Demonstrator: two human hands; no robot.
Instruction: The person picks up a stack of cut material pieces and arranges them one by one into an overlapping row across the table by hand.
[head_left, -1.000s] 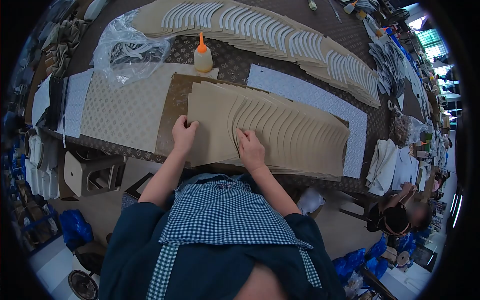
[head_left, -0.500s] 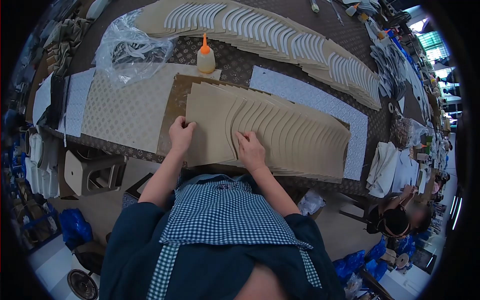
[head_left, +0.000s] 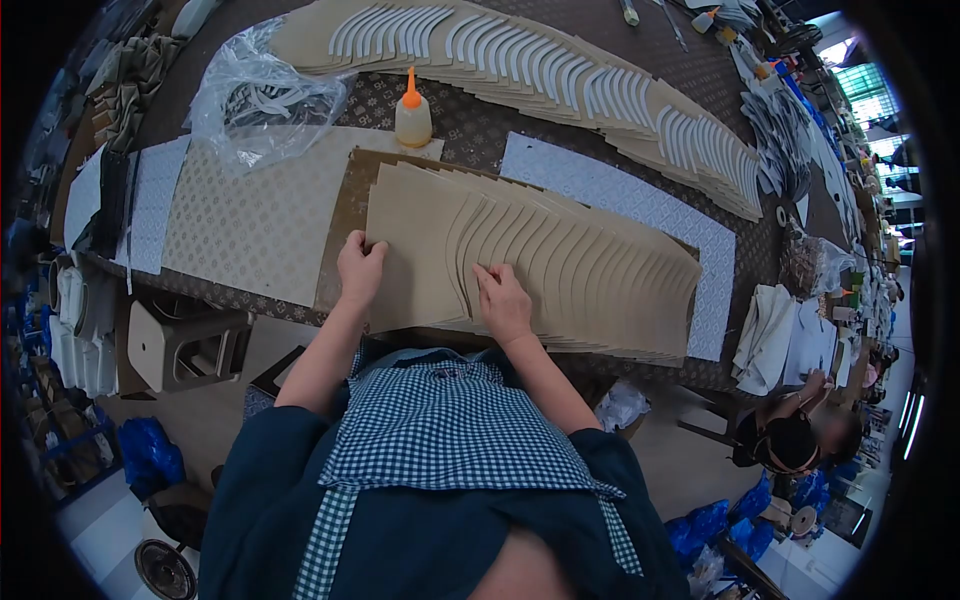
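Tan sheet pieces (head_left: pixel 590 265) lie in a fanned, overlapping row with curved edges on a brown board (head_left: pixel 345 205). My left hand (head_left: pixel 361 268) pinches the left edge of the leftmost tan piece (head_left: pixel 415 250) between thumb and fingers. Over the fanned edges rests my right hand (head_left: pixel 503 302), its thumb and forefinger closed together against the pieces. Whatever may be between those fingertips is too small to make out. Beyond the row stands a glue bottle (head_left: pixel 413 122) with an orange nozzle, upright.
Across the far side runs another fanned row of tan pieces (head_left: pixel 560 100) bearing white curved strips. A clear plastic bag (head_left: pixel 265 105) lies at the left. White cloth pieces (head_left: pixel 765 340) are at the right, where a person (head_left: pixel 785 435) sits. A stool (head_left: pixel 185 345) stands below the table's left edge.
The leftmost tan piece has slid slightly left, and more curved edges show beside my right hand. Both hands have stayed almost in place.
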